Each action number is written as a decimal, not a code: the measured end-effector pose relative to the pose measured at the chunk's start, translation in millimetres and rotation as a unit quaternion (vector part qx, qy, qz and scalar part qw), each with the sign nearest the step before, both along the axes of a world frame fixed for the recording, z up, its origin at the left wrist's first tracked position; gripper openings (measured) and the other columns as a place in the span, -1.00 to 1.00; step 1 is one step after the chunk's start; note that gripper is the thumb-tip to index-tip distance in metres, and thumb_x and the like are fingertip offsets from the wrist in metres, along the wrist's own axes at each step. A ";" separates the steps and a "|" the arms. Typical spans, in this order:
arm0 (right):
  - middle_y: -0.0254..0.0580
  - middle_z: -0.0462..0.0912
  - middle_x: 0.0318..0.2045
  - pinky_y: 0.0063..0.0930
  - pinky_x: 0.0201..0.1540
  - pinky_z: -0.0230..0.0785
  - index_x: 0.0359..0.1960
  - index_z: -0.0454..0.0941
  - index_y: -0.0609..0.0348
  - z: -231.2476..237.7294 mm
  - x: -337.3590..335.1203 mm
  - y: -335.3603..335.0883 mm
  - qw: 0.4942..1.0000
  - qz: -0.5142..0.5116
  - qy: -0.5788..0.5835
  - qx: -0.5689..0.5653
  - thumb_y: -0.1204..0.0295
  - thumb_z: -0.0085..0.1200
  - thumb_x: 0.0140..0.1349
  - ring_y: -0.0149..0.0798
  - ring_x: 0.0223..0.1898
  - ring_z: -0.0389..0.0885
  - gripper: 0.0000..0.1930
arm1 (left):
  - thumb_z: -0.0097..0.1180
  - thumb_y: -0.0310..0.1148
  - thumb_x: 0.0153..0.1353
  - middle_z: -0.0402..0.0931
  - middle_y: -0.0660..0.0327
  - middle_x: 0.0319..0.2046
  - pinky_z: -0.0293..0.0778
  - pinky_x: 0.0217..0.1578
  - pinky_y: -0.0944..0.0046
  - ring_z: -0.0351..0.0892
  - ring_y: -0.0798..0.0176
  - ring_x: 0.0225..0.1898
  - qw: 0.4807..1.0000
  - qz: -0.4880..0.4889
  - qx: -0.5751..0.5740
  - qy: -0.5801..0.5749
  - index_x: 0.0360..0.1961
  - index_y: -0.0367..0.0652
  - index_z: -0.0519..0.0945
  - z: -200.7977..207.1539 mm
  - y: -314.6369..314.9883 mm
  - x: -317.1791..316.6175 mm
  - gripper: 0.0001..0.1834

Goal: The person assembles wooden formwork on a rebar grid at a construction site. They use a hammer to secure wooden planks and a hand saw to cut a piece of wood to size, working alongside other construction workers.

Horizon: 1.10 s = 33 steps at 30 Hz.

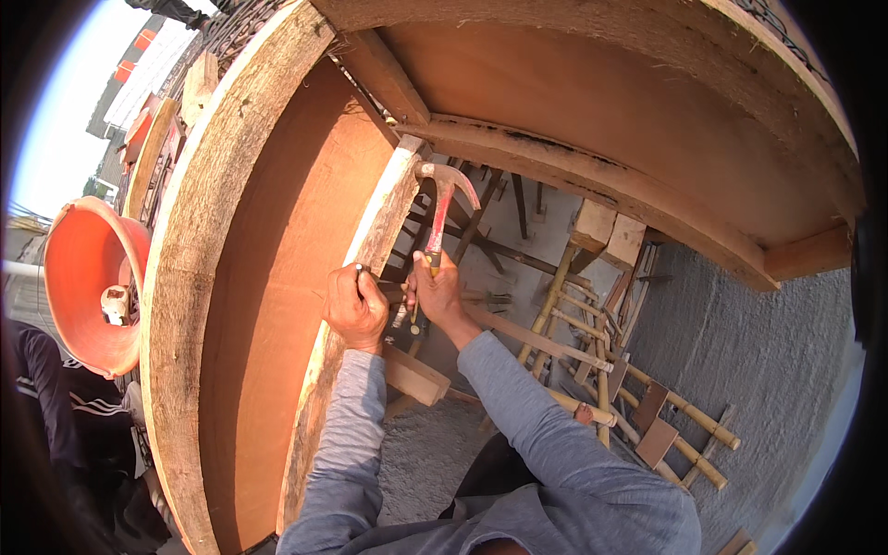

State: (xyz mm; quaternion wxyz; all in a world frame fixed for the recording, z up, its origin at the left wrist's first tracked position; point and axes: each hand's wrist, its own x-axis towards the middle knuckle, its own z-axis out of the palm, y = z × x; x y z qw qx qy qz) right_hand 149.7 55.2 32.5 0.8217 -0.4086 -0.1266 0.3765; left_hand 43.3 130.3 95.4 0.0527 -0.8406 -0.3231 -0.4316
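My right hand [437, 291] is wrapped around the red and yellow handle of a claw hammer [445, 199]. The hammer points away from me, its head beside the far end of a rough timber beam [377, 217] and its curved claw to the right. Against that beam, my left hand [356, 310] is closed like a fist. A small dark tip shows at the top of its fingers; what kind of thing it is, I cannot make out. Left of the beam runs a reddish-brown plywood panel [277, 305], bordered on its outer side by a thick curved-looking timber [185, 305].
An orange bucket [79, 287] with a tape measure [116, 303] hangs or stands at left, near another person [65, 398]. A framed plywood panel [592, 102] crosses the far side. Below at right are bamboo poles [689, 412] and a grey wall [740, 333]; a timber block [416, 375] juts near my forearms.
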 end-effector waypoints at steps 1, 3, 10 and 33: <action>-0.40 0.39 -0.67 -0.46 -0.71 0.35 -0.15 0.34 0.17 -2.8 2.9 3.7 0.996 0.087 -0.021 0.007 0.29 -0.06 0.56 -0.47 -0.75 0.40 -0.80 | 0.13 -0.55 0.26 0.60 0.09 -0.37 0.53 -0.39 0.14 0.61 0.00 -0.40 1.000 -0.005 0.003 -0.004 -0.25 -0.20 0.59 -1.2 -0.1 -0.8 -0.93; -0.36 0.42 -0.70 -0.41 -0.71 0.37 -0.12 0.38 0.21 -14.8 12.1 1.4 0.991 0.096 -0.025 -0.088 0.27 0.03 0.52 -0.43 -0.77 0.43 -0.76 | 0.12 -0.54 0.27 0.62 0.09 -0.35 0.54 -0.36 0.15 0.60 0.01 -0.37 1.000 -0.002 -0.002 -0.029 -0.25 -0.21 0.59 -1.6 -0.3 -1.4 -0.94; -0.30 0.52 -0.61 -0.42 -0.57 0.39 -0.07 0.44 0.27 -67.2 0.6 -113.0 0.990 0.065 -0.067 -0.106 0.29 0.11 0.47 -0.45 -0.64 0.51 -0.73 | 0.18 -0.70 0.19 0.61 0.09 -0.19 0.60 -0.24 0.26 0.67 0.13 -0.21 0.981 -0.188 -0.016 -0.047 -0.14 -0.20 0.69 16.7 -4.8 34.4 -0.75; 0.04 0.73 -0.19 -0.22 -0.16 0.62 0.04 0.50 0.26 -110.2 22.4 -71.8 0.934 -0.108 -0.337 0.046 0.44 0.32 0.24 0.00 -0.24 0.78 -0.62 | 0.27 -0.72 0.01 0.70 0.10 -0.18 0.66 -0.12 0.17 0.74 0.04 -0.14 0.916 -0.297 0.049 0.265 -0.21 -0.20 0.70 42.5 72.7 129.1 -0.71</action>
